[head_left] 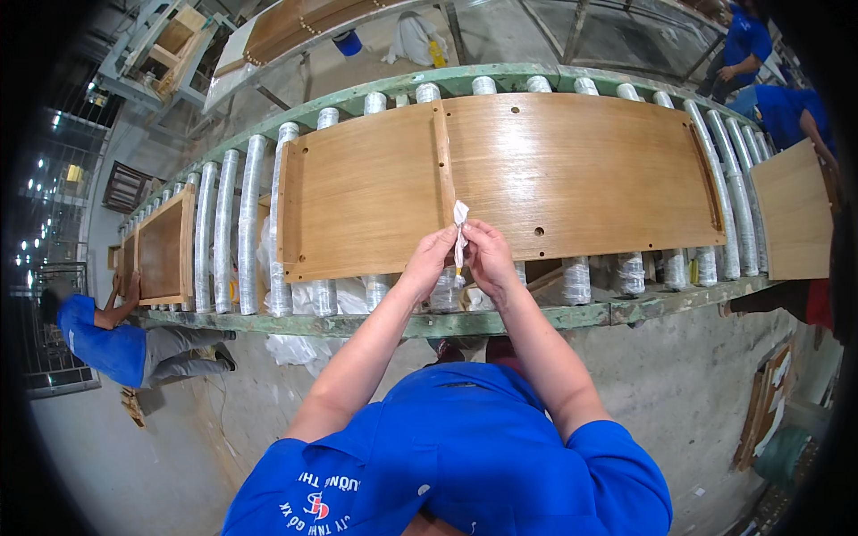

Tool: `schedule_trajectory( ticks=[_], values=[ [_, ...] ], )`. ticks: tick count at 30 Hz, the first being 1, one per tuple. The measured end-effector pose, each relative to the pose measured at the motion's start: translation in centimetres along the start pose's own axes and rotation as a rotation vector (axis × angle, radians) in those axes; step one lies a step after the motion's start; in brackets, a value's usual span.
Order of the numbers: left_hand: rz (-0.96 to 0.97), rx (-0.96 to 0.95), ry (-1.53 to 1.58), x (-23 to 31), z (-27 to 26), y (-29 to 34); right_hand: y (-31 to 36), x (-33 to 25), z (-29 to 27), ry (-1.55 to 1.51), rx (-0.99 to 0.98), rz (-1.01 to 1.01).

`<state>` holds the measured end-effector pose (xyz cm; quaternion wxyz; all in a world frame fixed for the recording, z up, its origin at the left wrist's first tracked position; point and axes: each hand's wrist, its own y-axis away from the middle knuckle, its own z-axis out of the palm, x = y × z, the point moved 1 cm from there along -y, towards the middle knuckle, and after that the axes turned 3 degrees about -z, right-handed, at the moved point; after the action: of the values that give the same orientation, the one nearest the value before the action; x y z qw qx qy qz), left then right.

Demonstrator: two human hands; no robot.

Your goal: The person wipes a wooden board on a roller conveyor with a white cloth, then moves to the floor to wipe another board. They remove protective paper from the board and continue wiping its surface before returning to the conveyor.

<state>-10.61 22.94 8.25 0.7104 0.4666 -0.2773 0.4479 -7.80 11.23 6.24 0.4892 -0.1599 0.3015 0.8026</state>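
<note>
Two hands in close at the near edge of the long, glossy brown wooden panel (pixel 581 170)! Left hand (pixel 435 254) and right hand (pixel 490 255), fingertips of both pinched narrow on a slim white cloth-like strip (pixel 460 214), its upper tip over the panel, a yellow bit (pixel 458 271) showing lower down. Beneath the panel, silver plastic-wrapped rollers (pixel 253 223) run between green rails (pixel 643 310). Left of the panel, a blue-shirted co-worker (pixel 103 339) reaches to a framed brown wooden piece (pixel 166 250); right of it, a pale-brown board (pixel 791 214).
</note>
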Motion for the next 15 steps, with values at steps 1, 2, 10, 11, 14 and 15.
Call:
schedule_trajectory(
  ticks=[1, 2, 10, 11, 14, 15],
  values=[
    [0.014, 0.02, -0.027, 0.0, 0.1, -0.1, -0.1, 0.2, -0.1, 0.017, 0.023, -0.012],
    [0.029, 0.039, -0.053, 0.0, 0.2, -0.1, -0.1, 0.6, -0.1, 0.034, 0.047, -0.025],
    [0.169, 0.206, -0.098, 0.1, 0.2, -1.5, -0.2, 1.8, 1.7, 0.202, 0.099, -0.339],
    [0.133, 0.194, -0.093, 0.4, 0.2, -1.7, -0.4, 1.6, 1.8, 0.186, 0.102, -0.348],
    [0.01, 0.215, -0.139, 0.6, -0.2, -2.6, -1.8, 0.7, 1.2, 0.19, 0.054, -0.322],
    [-0.028, 0.233, -0.171, 0.7, -0.9, -3.2, -2.4, 0.4, 1.2, 0.198, 0.042, -0.32]
  ],
)
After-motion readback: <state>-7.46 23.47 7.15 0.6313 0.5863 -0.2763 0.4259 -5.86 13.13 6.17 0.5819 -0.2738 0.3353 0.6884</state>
